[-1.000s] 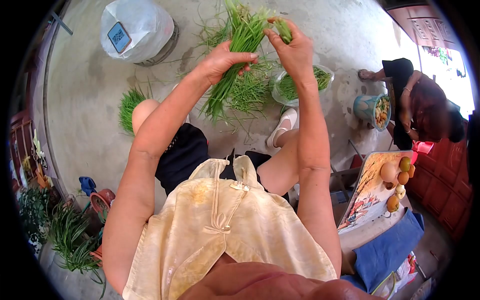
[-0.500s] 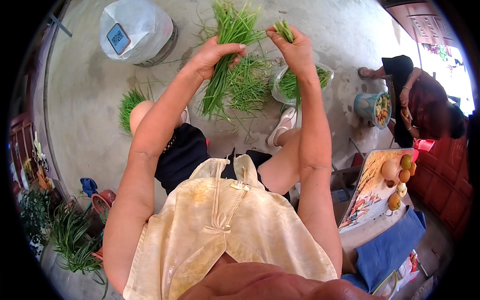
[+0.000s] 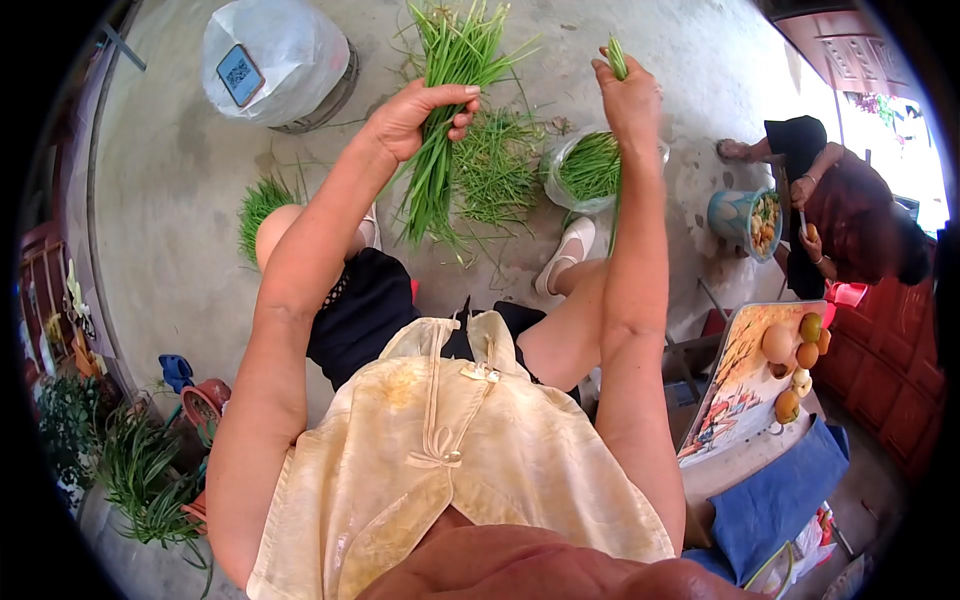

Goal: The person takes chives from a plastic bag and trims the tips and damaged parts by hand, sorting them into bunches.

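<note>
A thick bunch of green chives is gripped by my left hand, its blades hanging down below the fingers. My right hand is closed round a smaller bundle of chives, whose ends stick up past the fingertips. Under that wrist sits a clear plastic bag with cut chives in it. Between the hands, a loose heap of chive scraps lies on the concrete floor.
A bin covered in white plastic carries a phone. More chives lie by my left knee. At right a person holds a round fruit near a blue bucket. A board bears several round fruits.
My right hand has moved to the right with its small bundle, away from the left-hand bunch. The left hand has shifted slightly left.
</note>
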`<state>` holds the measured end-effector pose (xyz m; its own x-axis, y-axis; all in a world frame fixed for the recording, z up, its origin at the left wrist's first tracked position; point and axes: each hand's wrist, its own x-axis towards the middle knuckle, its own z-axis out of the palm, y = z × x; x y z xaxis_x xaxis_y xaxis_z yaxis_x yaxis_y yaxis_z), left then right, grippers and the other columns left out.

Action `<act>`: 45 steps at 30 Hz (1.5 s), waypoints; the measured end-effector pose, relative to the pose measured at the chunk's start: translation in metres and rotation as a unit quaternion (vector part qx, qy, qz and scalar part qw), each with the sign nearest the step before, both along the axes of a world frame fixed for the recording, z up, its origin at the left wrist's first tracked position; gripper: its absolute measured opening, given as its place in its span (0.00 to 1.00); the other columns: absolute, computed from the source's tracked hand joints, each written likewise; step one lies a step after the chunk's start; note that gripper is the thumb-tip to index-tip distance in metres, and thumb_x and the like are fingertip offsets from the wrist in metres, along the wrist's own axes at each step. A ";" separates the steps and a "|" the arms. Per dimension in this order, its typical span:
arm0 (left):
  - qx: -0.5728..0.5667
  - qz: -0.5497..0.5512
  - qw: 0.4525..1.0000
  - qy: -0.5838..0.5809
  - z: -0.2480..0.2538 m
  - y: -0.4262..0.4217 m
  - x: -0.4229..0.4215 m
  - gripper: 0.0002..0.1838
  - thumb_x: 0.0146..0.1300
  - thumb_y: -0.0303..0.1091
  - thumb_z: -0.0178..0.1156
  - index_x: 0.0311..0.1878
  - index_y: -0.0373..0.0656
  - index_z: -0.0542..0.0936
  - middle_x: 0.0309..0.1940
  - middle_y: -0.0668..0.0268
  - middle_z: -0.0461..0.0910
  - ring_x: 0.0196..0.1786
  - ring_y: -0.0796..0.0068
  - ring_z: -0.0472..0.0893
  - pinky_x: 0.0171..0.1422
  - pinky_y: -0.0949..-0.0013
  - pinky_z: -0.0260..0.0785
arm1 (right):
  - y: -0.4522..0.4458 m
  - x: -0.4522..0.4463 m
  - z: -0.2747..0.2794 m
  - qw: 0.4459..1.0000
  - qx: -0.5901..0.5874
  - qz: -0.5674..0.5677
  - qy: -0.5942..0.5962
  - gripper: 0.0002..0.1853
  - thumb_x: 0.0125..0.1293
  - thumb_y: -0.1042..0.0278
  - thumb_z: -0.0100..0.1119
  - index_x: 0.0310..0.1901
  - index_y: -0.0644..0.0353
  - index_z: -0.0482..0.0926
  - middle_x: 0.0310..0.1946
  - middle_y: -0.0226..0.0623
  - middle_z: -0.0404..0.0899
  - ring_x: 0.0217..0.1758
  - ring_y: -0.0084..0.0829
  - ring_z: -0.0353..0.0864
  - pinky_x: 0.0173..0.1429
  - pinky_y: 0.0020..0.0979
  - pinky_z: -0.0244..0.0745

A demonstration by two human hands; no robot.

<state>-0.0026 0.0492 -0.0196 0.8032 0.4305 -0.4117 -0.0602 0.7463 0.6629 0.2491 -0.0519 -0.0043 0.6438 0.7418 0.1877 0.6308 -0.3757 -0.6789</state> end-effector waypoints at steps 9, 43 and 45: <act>-0.009 -0.001 1.000 -0.012 -0.003 -0.001 0.001 0.05 0.59 0.28 0.63 0.36 0.38 0.77 0.27 0.67 0.78 0.25 0.81 0.73 0.25 0.75 0.66 | 0.005 -0.035 0.006 0.969 0.091 0.060 0.220 0.13 0.60 0.58 0.65 0.41 0.57 0.84 0.23 0.23 0.77 0.28 0.16 0.70 0.34 0.23 0.67; 0.063 -0.015 0.997 0.032 0.006 -0.015 0.011 0.07 0.60 0.31 0.62 0.37 0.40 0.76 0.31 0.66 0.79 0.27 0.80 0.75 0.28 0.76 0.67 | 0.012 -0.038 0.008 0.869 0.145 0.102 0.462 0.09 0.61 0.62 0.65 0.30 0.53 0.75 0.17 0.19 0.68 0.17 0.13 0.61 0.22 0.19 0.51; 0.071 -0.028 0.996 0.034 0.007 -0.017 0.013 0.07 0.61 0.31 0.62 0.36 0.40 0.76 0.30 0.66 0.79 0.27 0.81 0.74 0.28 0.76 0.66 | 0.013 -0.048 0.011 0.844 0.155 0.123 0.498 0.09 0.59 0.62 0.67 0.33 0.54 0.77 0.16 0.19 0.68 0.16 0.13 0.61 0.21 0.19 0.51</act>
